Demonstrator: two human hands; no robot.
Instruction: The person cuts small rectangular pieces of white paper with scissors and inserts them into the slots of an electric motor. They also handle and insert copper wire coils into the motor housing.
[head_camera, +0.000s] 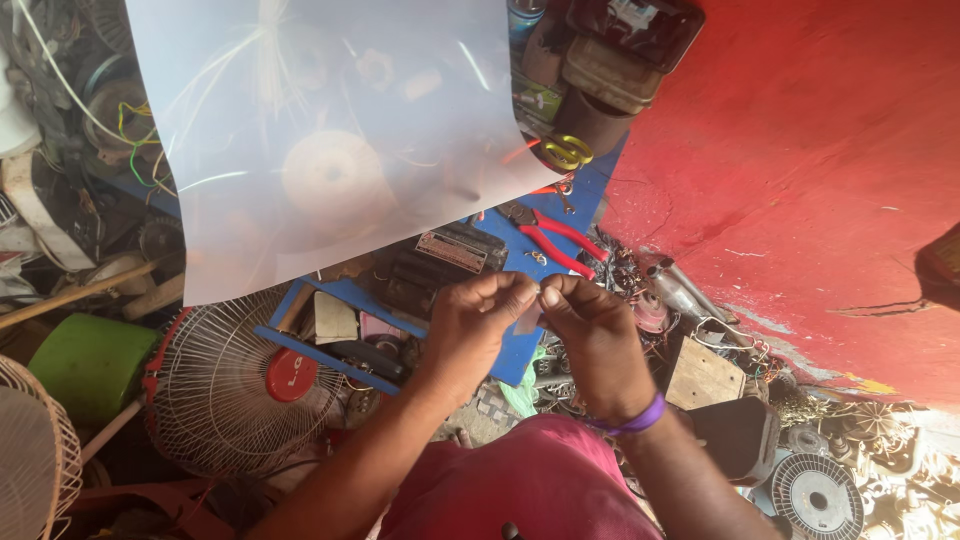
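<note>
Two hands meet at the middle of the view over a small translucent strip, which hangs between them just above the near edge of the blue surface. The left hand has its fingers closed in a pinch on the strip's upper edge, and the right hand, with a purple band at its wrist, has its fingers pinched shut against the same spot, so the fingertips of both hands touch.

At twelve o'clock from the hands, a dark motor block with a pale label lies on the surface. At one o'clock lie red-handled pliers, and farther out that way sit yellow-handled scissors. A large frosted plastic sheet curls over the upper left, at eleven o'clock, veiling what lies under it. At nine o'clock stands a wire fan guard with a red hub, with a green tub beyond it. A red floor fills the two o'clock side, and a wooden block rests at three o'clock among scrap wire.
</note>
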